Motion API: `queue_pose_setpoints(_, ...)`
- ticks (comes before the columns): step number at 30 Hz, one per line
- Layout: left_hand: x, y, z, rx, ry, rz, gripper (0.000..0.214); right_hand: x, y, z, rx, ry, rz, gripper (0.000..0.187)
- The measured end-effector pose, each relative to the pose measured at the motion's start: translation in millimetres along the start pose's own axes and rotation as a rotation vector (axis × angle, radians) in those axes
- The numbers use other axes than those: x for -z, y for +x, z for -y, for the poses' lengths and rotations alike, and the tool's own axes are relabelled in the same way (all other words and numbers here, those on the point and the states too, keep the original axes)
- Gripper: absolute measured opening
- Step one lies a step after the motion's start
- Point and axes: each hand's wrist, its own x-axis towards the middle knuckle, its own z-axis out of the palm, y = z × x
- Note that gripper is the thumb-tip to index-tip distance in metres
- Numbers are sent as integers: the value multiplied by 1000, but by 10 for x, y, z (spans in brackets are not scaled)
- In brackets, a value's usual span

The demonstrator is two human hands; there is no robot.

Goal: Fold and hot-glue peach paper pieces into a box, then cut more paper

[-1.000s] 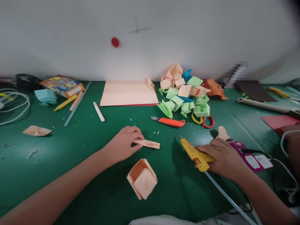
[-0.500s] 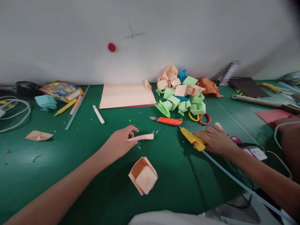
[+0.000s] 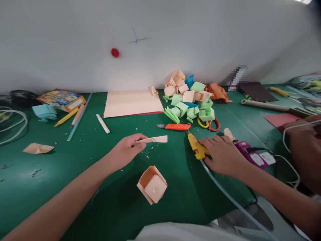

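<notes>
My left hand [image 3: 127, 149] pinches one end of a folded strip of peach paper [image 3: 157, 139], whose free end points right. Below it on the green table sits a peach paper box [image 3: 152, 185], with a few small shiny spots on its pale flap. My right hand [image 3: 223, 154] is closed about the handle of a yellow hot glue gun [image 3: 197, 146]; the handle is partly hidden under the fingers. A long clear glue stick [image 3: 220, 187] trails from the gun's back. Just beyond the nozzle lies an orange box cutter [image 3: 177, 127], blade out.
Several folded paper pieces [image 3: 185, 100] are heaped by the wall, with scissors [image 3: 213, 124] beside them. Peach sheets [image 3: 132, 103] lie at the back. A rolled paper stick [image 3: 102, 123] and a crayon box [image 3: 62, 99] are leftward. A purple power strip [image 3: 252, 155] and another person's hand [image 3: 303, 144] are rightward.
My left hand has raised the paper strip slightly away from me and its grip has closed more. The glue gun has turned a little, with my right hand lower over its handle. The view has shifted slightly.
</notes>
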Motion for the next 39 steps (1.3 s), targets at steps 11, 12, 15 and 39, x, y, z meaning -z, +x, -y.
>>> queue_pose_setpoints(11,-53,-82,-92,-10,-22,-118,26,-313,-93,-666,207,218,-33,44)
queue_pose_setpoints(12,-55,-93,-111,-8,-10,-134,27,-315,-76,-714,217,220,-29,45)
queue_pose_setpoints(15,-54,-130,-164,-20,28,-180,31,-192,-23,-707,219,186,-41,47)
queue_pose_setpoints(39,-36,-279,-215,-330,-456,457,7,836,431,689,372,1217,-260,9)
